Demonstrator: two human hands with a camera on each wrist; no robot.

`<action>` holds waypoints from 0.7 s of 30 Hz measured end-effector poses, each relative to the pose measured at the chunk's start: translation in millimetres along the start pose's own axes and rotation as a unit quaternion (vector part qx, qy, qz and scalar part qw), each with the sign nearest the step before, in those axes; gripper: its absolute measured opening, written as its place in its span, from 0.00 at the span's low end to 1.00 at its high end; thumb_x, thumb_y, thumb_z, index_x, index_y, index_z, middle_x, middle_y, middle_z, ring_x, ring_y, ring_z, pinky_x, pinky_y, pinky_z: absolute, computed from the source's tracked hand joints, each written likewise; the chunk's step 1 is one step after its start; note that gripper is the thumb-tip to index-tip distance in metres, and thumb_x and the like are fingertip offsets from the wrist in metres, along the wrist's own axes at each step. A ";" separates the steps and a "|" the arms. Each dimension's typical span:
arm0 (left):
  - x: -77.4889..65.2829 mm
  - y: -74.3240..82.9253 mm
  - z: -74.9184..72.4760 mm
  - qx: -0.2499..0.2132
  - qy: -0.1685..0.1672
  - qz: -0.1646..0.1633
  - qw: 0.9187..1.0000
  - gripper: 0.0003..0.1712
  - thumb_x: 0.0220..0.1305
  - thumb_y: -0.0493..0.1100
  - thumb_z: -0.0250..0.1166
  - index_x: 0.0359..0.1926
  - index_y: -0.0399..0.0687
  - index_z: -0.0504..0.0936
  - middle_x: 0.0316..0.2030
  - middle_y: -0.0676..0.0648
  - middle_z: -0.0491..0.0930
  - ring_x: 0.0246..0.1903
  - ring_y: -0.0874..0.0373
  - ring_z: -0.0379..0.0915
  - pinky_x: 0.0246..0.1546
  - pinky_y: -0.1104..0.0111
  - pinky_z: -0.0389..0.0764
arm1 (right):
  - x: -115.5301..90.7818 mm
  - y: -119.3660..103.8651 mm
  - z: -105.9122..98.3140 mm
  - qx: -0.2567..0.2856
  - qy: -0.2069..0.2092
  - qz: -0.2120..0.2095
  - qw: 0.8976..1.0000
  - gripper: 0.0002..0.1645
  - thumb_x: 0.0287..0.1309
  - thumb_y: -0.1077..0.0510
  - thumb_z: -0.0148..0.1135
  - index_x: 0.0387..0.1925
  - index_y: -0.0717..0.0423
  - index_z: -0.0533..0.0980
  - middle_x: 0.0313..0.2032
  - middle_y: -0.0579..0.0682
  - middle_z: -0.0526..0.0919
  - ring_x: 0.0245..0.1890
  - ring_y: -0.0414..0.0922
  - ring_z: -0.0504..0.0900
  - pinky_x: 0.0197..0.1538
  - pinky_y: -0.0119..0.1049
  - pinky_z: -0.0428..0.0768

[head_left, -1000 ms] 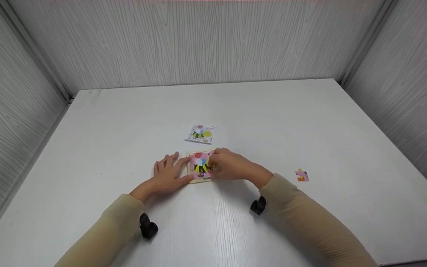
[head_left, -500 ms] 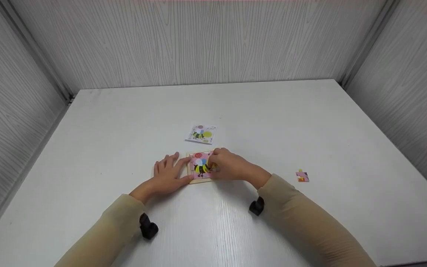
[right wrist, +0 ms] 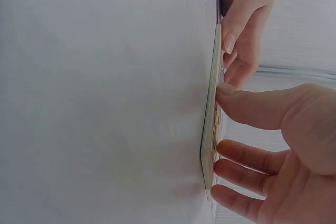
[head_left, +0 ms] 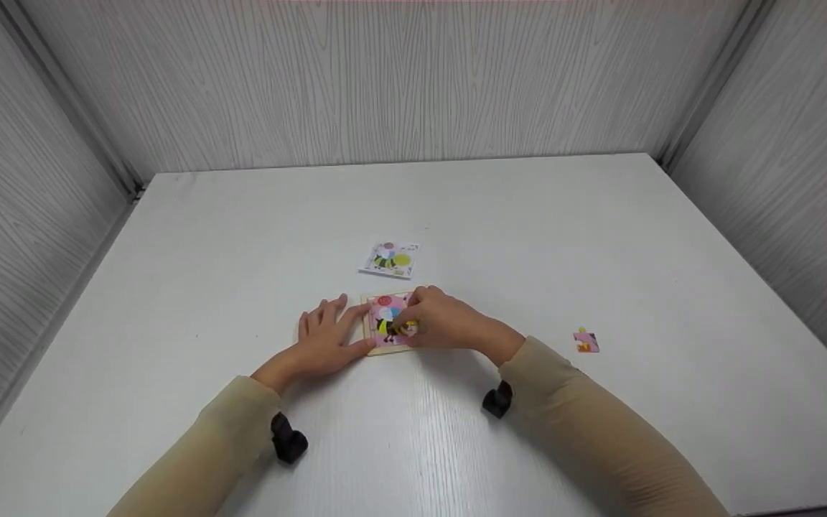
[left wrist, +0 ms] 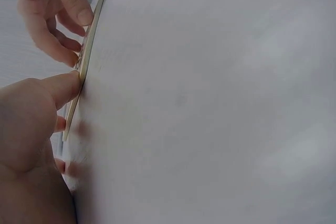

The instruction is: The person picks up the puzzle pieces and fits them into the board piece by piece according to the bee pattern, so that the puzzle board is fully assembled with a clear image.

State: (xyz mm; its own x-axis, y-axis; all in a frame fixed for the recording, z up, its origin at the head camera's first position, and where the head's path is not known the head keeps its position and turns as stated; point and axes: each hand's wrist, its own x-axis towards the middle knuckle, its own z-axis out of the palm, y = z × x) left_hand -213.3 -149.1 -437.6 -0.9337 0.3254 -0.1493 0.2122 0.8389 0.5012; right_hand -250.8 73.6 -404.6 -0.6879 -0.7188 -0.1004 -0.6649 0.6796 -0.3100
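A small square jigsaw puzzle [head_left: 380, 310] with a pink bee picture lies in a pale wooden tray [head_left: 388, 352] on the table. My left hand [head_left: 324, 348] lies spread beside it, with the thumb and index finger resting on the tray's left side. Over the puzzle's right part, my right hand [head_left: 449, 319] touches the surface with its fingertips. In the right wrist view the right thumb [right wrist: 252, 107] and fingers stand apart on the puzzle, and I see no loose piece between them. The right hand covers the puzzle's right part from above.
One loose puzzle piece [head_left: 586, 342], pink with yellow and orange, lies to the right of the right forearm. Behind the tray sits a square bee picture card [head_left: 390, 260]. Grey wood-grain panels [head_left: 399, 86] enclose the white table [head_left: 255, 230] at the back and sides.
A piece edge sticking up by the right fingers a second ago now lies level with the puzzle. The right index finger has shifted slightly left over the bee. The left hand stays put.
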 end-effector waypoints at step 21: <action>2.4 -1.2 0.3 0.009 -0.007 -0.003 1.000 0.39 0.64 0.63 0.52 0.71 0.56 0.54 0.70 0.37 0.39 0.67 0.36 0.28 0.60 0.42 0.29 | -2.4 -5.2 -5.5 0.003 -0.010 -0.023 1.000 0.13 0.56 0.55 0.65 0.45 0.45 0.83 0.46 0.51 0.74 0.47 0.46 0.67 0.48 0.37 0.71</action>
State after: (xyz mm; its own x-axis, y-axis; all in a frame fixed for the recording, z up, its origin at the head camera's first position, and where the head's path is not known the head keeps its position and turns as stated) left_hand -215.8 -149.2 -438.8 -0.9309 0.3265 -0.1635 0.2122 0.8481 0.4854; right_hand -247.3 72.5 -397.6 -0.6503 -0.7525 -0.1041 -0.6941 0.6442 -0.3212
